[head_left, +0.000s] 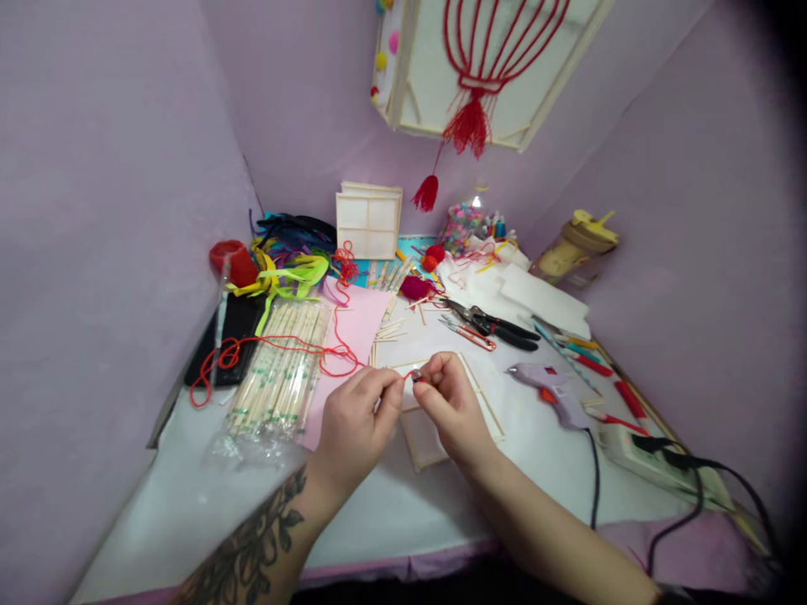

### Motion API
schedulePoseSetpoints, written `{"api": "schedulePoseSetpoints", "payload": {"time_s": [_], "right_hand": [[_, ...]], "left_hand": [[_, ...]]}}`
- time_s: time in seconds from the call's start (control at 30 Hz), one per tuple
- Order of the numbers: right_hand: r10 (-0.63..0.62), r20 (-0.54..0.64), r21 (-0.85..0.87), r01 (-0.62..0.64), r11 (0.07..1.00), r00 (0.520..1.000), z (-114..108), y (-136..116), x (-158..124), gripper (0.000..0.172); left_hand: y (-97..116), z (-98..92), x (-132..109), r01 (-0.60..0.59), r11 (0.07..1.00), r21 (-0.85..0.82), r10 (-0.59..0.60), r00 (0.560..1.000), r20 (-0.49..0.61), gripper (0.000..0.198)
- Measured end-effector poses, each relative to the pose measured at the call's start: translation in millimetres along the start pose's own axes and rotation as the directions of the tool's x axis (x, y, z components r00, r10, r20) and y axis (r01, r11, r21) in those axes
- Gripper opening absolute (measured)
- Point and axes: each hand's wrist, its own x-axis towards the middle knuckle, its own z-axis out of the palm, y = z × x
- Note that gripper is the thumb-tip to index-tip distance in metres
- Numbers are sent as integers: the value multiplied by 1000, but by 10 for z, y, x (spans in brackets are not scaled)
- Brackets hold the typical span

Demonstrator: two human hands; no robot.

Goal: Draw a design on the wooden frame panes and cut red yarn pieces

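My left hand (362, 412) is closed in a pinch on a strand of red yarn (296, 340). The yarn trails left from it in loops, across a clear bag of wooden chopsticks (277, 365) and a black flat item. My right hand (455, 407) pinches the yarn a short way off, its fingertips nearly meeting the left ones. Something small and dark shows at those fingertips, too small to name. Below both hands lies a square frame of thin sticks (482, 393) with a white sheet, partly hidden by the right hand.
On the right lie a lilac glue gun (555, 393) with its cord, a power strip (661, 462) and markers (630, 403). Black-handled pruning shears (492, 323) and a cutter (470, 334) lie beyond the hands. A decorated lantern (504, 76) hangs above; pink paper (359, 315) is left of centre.
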Motion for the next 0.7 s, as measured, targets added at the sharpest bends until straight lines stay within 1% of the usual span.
{"api": "schedulePoseSetpoints", "payload": {"time_s": [0.17, 0.27, 0.37, 0.43, 0.5, 0.6, 0.7], "right_hand": [[-7, 27, -26, 8, 1000, 1000, -30, 20, 4, 24], [-26, 16, -54, 27, 998, 1000, -117, 17, -4, 26], [-109, -90, 2, 109, 994, 990, -260, 3, -41, 25], [-176, -171, 43, 186, 982, 970, -359, -12, -75, 25], [-219, -234, 61, 239, 969, 947, -440, -29, -107, 28], [-233, -295, 68, 264, 962, 926, -511, -53, -139, 35], [-223, -312, 66, 255, 965, 924, -535, -61, -145, 34]], "left_hand": [[-15, 4, -2, -5, 1000, -1, 5, 1000, 6, 12], [1, -22, 7, -21, 1000, 21, 22, 1000, -8, 12], [52, -91, 1, -59, 996, 67, 62, 997, -47, 11], [101, -157, -22, -104, 992, 69, 109, 991, -75, 8], [150, -229, -57, -174, 984, 46, 178, 979, -95, 10], [200, -319, -111, -275, 961, 18, 276, 957, -94, 19], [208, -354, -134, -301, 954, 15, 301, 949, -90, 23]]}}
